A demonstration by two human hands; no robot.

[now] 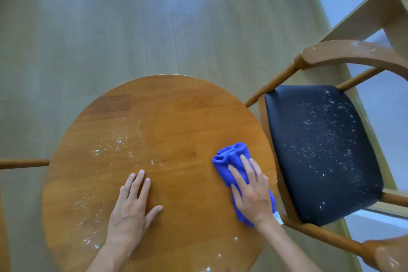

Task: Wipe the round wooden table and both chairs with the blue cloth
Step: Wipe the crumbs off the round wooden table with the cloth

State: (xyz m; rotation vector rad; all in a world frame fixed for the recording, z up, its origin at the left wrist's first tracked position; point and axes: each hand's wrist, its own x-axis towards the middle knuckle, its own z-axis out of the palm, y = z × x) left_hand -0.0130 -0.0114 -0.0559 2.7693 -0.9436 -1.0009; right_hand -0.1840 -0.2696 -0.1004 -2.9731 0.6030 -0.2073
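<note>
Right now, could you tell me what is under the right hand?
The right hand presses flat on the bunched blue cloth, which lies on the round table. The tabletop beneath the cloth is hidden.

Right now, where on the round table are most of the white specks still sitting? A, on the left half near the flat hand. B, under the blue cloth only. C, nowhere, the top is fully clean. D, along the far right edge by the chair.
A: the white specks are scattered over the left part of the round table, around the left hand, while the patch near the blue cloth looks clean.
</note>
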